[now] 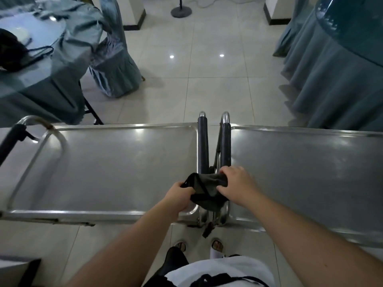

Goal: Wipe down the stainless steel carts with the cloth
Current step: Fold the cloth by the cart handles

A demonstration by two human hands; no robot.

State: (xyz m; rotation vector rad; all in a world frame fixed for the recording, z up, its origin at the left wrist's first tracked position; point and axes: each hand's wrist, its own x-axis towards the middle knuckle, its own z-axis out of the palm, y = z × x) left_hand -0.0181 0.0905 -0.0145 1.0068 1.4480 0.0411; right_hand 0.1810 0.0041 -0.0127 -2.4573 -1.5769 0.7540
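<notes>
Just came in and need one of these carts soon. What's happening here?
A person stands between two stainless steel carts, holding a dark cloth bunched in both hands, left hand and right hand, above the handles where the left cart and right cart meet. Both tops are bare; the cloth touches neither tray.

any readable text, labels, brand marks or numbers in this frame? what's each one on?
None readable.
Left cart and right cart: bare steel, no plate or sticker in view.
Cloth, held by left hand and right hand: no visible print or tag.
Draped table: no lettering.
</notes>
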